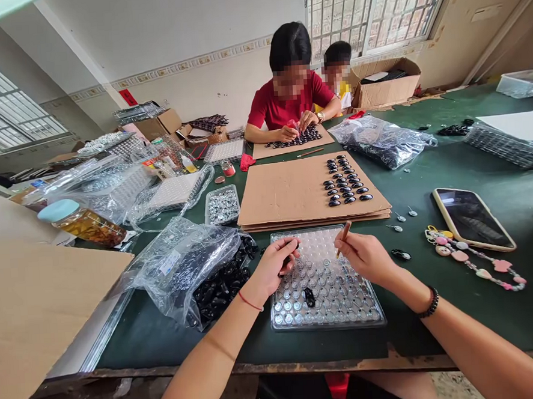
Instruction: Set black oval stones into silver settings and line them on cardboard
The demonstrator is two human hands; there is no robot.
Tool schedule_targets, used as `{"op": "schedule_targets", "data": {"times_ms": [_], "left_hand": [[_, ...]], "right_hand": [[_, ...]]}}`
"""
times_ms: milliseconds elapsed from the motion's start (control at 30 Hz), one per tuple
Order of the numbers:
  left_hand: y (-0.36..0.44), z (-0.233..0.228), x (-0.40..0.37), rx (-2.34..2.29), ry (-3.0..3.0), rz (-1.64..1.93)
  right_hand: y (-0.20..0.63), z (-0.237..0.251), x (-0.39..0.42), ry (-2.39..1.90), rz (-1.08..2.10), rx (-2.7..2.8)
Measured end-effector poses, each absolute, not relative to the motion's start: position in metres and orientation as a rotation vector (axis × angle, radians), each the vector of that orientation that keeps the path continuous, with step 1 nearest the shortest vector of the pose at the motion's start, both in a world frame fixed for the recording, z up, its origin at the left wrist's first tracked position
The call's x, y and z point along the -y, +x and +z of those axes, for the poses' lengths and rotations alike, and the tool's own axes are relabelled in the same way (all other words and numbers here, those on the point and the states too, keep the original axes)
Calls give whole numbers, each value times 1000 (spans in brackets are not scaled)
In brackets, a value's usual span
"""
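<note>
Worked with both hands over a clear tray point(328, 326) on the bench point(144, 351).
Saw a loose black piece point(309, 297) on its near half, closer to the left hand point(275, 260); pinched a mostly hidden dark piece point(286, 261) in the left fingers; clamped a brown stick point(346, 229) in the right hand's point(362, 256) fingers, long axis steep, lower end toward the cups point(287, 306), right of the dark piece; faced cardboard sheets point(284, 192) beyond.

A thin brown stick point(346, 230) slants over a clear rectangular plastic tray point(331, 325) of round cells, flat on the table point(459, 326), bearing a small glossy black piece point(309, 297).
</note>
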State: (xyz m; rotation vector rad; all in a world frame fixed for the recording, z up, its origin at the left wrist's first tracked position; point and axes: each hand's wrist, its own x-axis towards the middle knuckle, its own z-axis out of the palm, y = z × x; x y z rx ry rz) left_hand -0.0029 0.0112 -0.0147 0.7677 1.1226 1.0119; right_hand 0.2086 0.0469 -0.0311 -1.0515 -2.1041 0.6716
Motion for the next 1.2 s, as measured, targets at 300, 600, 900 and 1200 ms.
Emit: {"op": "schedule_targets", "data": {"times_ms": [300,600,900,1200], "left_hand": [[-3,-16,-7,-1105,860,988],[4,-8,2,-1454,1653,995],[17,-14,7,-1484,2176,772],[15,-17,4,-1672,2085,732]], "right_hand": [[213,-34,-53,-1027,451,2284],[208,-22,-38,-762,328,2093],[191,-27,-19,-606,308,2337],[188,-28,-18,-696,210,2258]]}}
